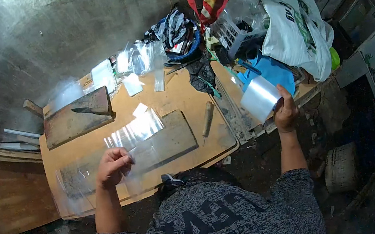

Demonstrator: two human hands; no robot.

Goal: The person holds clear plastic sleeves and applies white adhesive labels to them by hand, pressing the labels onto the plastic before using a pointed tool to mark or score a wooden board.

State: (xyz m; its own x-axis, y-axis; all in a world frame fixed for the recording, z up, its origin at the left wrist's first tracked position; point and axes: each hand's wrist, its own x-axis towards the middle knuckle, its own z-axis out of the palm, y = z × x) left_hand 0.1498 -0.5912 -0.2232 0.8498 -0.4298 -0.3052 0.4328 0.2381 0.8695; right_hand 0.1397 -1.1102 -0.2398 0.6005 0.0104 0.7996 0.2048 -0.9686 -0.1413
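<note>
My right hand (285,110) grips a roll of clear plastic film (261,98) by its right side, over the table's right part. Above the table's front left, my left hand (116,165) has its thumb and fingers pinched on a piece of clear plastic film (134,178); its outline is hard to make out. Just beyond that hand, a glossy clear plastic sheet (141,126) lies partly over a long wooden board (173,141). To the board's right rests a pointed tool with a thick wooden handle (207,121).
A knife (89,111) lies on a second wooden board (63,125) at the table's left. Clear plastic bags (143,58), a blue basket (195,47) and a white plastic crate (233,36) line the back. White shopping bags (287,24) and a blue sheet (276,73) are at right.
</note>
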